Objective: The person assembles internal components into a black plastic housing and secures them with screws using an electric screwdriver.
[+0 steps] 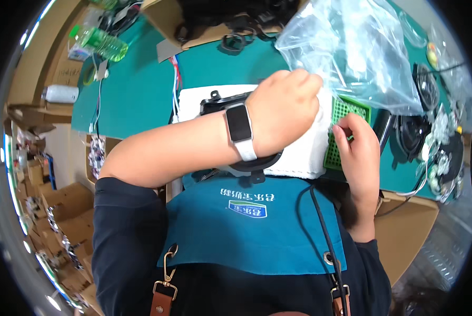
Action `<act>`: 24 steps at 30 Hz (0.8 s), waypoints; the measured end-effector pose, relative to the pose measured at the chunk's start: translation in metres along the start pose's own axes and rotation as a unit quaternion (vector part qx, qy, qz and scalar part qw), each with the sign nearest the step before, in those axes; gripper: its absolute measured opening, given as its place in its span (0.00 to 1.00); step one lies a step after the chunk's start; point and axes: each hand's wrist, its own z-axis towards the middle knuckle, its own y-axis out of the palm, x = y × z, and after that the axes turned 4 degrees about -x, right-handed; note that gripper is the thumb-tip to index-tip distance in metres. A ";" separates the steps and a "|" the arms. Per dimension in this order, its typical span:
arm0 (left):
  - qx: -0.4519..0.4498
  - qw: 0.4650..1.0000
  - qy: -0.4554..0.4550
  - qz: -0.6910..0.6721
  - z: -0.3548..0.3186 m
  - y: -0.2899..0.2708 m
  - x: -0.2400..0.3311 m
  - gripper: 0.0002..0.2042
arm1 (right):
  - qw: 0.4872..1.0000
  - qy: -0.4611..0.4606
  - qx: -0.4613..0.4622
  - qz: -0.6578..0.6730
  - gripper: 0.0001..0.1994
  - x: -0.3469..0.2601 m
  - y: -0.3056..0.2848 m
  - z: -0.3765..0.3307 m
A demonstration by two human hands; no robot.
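The fingers of your left hand (286,110) are curled in, knuckles up, and their tips are hidden beneath — whether they grip anything cannot be told. On your right hand (360,145) the thumb and forefinger bend toward each other over the green perforated tray (332,158); whether something small sits between them cannot be told either.

Under your left hand and wrist lies a black part (223,103), mostly covered, with one tabbed end showing beyond your wrist and a curved edge on the side near you. It rests on a folded white cloth (304,160), just left of the tray. A watch (239,124) with a white strap is on your left wrist, and a blue apron (209,231) covers your front.

Farther out on the green worktop (136,105), a clear plastic bag (352,47) spreads beyond the tray, and a black cylinder (382,129) lies to its right. At the far side stands a cardboard box (159,16) holding black items — a green-tinted bottle (104,45) lies left of it.
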 end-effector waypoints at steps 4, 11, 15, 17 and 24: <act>0.109 0.993 -0.005 -0.032 -0.021 -0.016 0.012 0.13 | 0.998 -0.029 0.036 -0.050 0.06 -0.004 0.001 0.002; 0.127 0.975 -0.105 -0.146 -0.095 -0.064 0.009 0.20 | 0.987 -0.007 0.063 -0.149 0.10 -0.026 -0.010 -0.018; 0.089 0.975 -0.139 -0.148 -0.121 -0.064 0.009 0.20 | 0.977 -0.188 0.041 -0.096 0.22 -0.073 -0.013 -0.026; 0.101 0.973 -0.125 -0.165 -0.118 -0.057 0.008 0.20 | 0.949 -0.298 -0.060 -0.077 0.23 -0.094 -0.004 -0.013; 0.131 0.971 -0.136 -0.149 -0.120 -0.030 -0.011 0.18 | 0.922 -0.331 -0.145 -0.139 0.13 -0.095 0.027 0.028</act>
